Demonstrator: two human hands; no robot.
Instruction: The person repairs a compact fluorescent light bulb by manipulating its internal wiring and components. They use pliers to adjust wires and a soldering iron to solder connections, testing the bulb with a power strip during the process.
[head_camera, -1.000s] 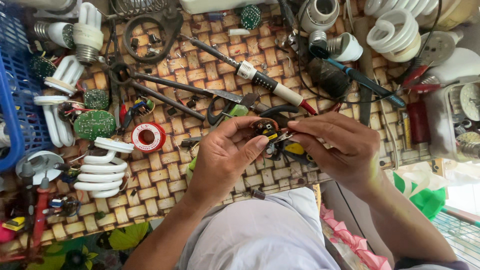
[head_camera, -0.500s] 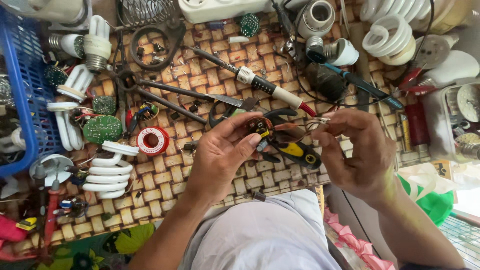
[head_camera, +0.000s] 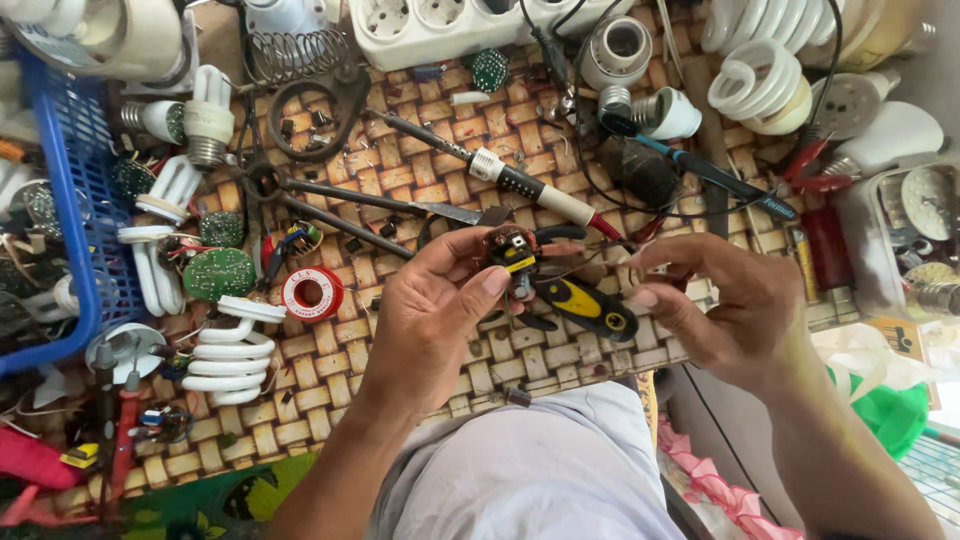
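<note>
My left hand (head_camera: 435, 315) pinches a small round circuit board (head_camera: 508, 250) with dark and yellow parts between thumb and fingers, just above the woven table. Thin wires (head_camera: 600, 248) run from the board to my right hand (head_camera: 725, 305), whose fingertips hold them taut to the right. A black and yellow pair of pliers (head_camera: 585, 305) lies on the table under and between the hands. A soldering iron (head_camera: 500, 170) with a dark handle lies just beyond the board.
A blue basket (head_camera: 70, 220) of lamp parts stands at the left. Spiral lamp tubes (head_camera: 225, 350), green boards (head_camera: 218, 272), a red solder reel (head_camera: 312, 293), scissors (head_camera: 340, 200), a white power strip (head_camera: 450, 25) and lamp bases (head_camera: 770, 75) crowd the woven table (head_camera: 420, 130).
My right hand has drawn away to the right, pulling the wires out from the board. The left hand keeps holding the board in place. The camera moved closer.
</note>
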